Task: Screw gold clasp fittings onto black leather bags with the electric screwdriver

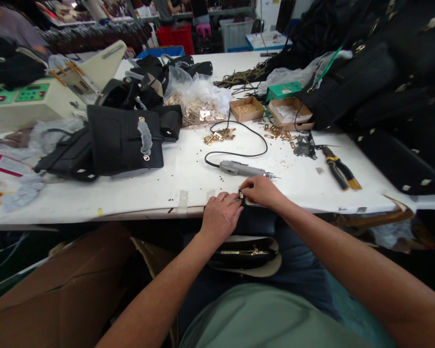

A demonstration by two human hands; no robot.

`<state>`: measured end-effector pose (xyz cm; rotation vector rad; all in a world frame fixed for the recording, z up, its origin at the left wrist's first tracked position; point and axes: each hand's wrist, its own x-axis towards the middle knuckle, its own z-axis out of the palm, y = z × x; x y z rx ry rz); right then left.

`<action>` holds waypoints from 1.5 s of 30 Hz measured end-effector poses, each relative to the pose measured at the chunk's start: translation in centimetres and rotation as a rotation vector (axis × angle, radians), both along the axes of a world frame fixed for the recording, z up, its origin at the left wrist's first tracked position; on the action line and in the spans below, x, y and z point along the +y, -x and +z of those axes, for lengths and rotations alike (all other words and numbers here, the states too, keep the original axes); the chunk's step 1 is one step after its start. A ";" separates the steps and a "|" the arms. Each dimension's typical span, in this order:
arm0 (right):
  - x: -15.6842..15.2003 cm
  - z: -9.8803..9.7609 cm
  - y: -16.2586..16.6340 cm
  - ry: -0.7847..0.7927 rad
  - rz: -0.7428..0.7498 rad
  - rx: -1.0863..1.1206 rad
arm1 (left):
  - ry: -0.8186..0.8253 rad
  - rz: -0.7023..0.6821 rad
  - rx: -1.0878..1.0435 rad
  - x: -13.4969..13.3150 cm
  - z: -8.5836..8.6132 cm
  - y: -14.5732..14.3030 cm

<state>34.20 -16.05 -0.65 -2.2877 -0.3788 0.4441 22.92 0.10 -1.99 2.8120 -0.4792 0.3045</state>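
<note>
A dark handbag (248,255) sits on the lap with its mouth open and a gold zip showing inside. Its flap (256,223) reaches up to the front edge of the table. My left hand (223,212) is closed on the flap's end, fingers bent over it and the thumb hidden. At the same spot my right hand (259,189) pinches a small metal fitting (241,194), whose exact kind is too small to make out. Just beyond the hands, a grey electric screwdriver (241,168) lies on the table, its bit pointing right.
Gold fittings (219,137) lie loose behind the screwdriver's cord. Farther back are a bag of fittings (197,104) and a small box (247,108). Yellow-black pliers (340,167) lie right. Black bags (125,140) stand left, beside a machine (32,104); more black bags (402,154) are piled right.
</note>
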 end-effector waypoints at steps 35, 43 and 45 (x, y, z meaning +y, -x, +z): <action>-0.2 0.7 -0.2 0.092 0.145 0.168 | 0.127 -0.063 0.005 0.9 -0.1 -1.3; 0.7 1.6 -0.1 0.206 0.129 0.096 | 0.121 -0.047 0.026 0.7 0.1 -1.2; 0.5 1.4 -0.2 0.181 0.128 0.120 | 0.116 -0.042 0.027 0.7 0.1 -1.2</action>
